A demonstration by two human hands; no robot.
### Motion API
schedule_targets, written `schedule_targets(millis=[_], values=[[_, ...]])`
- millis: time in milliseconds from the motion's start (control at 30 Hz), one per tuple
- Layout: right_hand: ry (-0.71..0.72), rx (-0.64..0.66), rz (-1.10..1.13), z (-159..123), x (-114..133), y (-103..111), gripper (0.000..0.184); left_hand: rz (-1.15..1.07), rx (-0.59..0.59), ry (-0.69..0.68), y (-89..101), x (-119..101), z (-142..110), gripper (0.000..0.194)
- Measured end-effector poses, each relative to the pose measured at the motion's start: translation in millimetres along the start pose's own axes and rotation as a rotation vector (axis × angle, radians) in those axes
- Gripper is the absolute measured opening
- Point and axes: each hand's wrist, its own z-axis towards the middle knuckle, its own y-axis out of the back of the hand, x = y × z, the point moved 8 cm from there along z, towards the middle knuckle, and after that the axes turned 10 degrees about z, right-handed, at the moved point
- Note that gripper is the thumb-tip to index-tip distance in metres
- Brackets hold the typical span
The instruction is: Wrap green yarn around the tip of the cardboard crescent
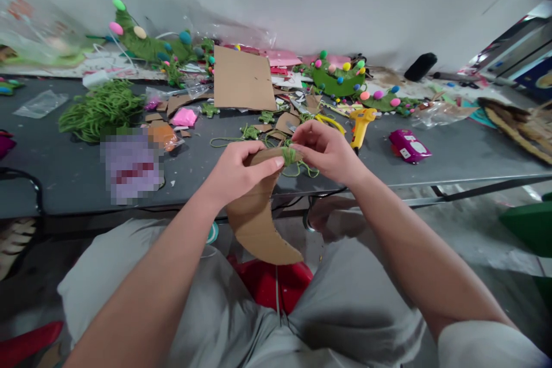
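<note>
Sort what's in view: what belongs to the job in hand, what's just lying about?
Job in hand:
- cardboard crescent, held in the left hand
- green yarn around its tip, right hand beside it
- yarn pile, probably
- glue gun, possibly

Lying about, it seems:
- purple packet
- orange packet
- pink packet
- cardboard sheet

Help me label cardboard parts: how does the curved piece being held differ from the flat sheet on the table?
The curved piece is a crescent, while the flat sheet is four-sided with fairly straight edges. The curved piece has green yarn wrapped near its upper end; the flat sheet shows none. The curved piece is in the left grip; the flat sheet rests farther back on the table. Both are brown cardboard.
</note>
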Motion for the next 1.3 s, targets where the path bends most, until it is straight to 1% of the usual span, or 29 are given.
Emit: schedule_targets(millis=[67,167,267,367,433,467,567,600,667,733,800,900,1000,1167,1300], values=[[0.029,-0.01,0.052,0.1,1.5,-1.8,0.02,-0.093,-0.028,0.017,1.7,1.7,0.4,0.034],[0.053,0.025,0.04,-0.9,4.9,-7.2,0.013,-0.235,-0.071,0.075,2.5,6.7,0.2,0.033],[0.022,0.032,0.005,-2.4,5.4,-9.5,0.01,-0.324,-0.125,0.135,2.9,12.3,-0.7,0.032],[-0.017,0.023,-0.092,-4.7,3.0,-11.0,0.015,-0.347,-0.182,0.162,4.6,16.8,-0.9,0.034],[0.021,0.028,-0.234,-6.8,4.8,-14.2,0.017,-0.28,-0.215,0.172,6.7,19.3,-0.7,0.034],[0.058,0.042,-0.324,-8.1,6.6,-17.3,0.018,-0.2,-0.231,0.169,8.4,19.4,-0.7,0.034],[0.157,0.109,-0.592,-12.9,10.8,-29.4,0.017,0.172,-0.271,0.136,13.1,14.4,-1.5,0.035],[0.165,0.135,-0.669,-14.1,10.5,-32.8,0.017,0.293,-0.261,0.131,12.5,12.6,-1.9,0.035],[0.16,0.184,-0.792,-15.4,9.2,-37.2,0.016,0.464,-0.197,0.144,7.7,12.0,-2.5,0.037],[0.158,0.229,-0.857,-15.6,9.3,-39.2,0.015,0.546,-0.098,0.154,0.5,12.9,-3.1,0.037],[0.173,0.256,-0.862,-15.1,12.0,-38.7,0.015,0.567,-0.027,0.135,-4.7,12.1,-3.6,0.036],[0.181,0.28,-0.775,-13.8,16.4,-34.1,0.014,0.524,0.027,0.079,-7.7,9.0,-3.7,0.038],[0.169,0.272,-0.654,-12.6,19.8,-26.5,0.012,0.449,0.073,0.044,-9.4,7.8,-3.9,0.04],[0.107,0.209,-0.498,-9.6,21.3,-14.3,0.012,0.263,0.181,0.0,-16.2,3.5,-4.8,0.04],[0.069,0.143,-0.416,-6.5,18.9,-6.3,0.017,0.062,0.226,-0.037,-16.9,-4.9,-5.2,0.039]])
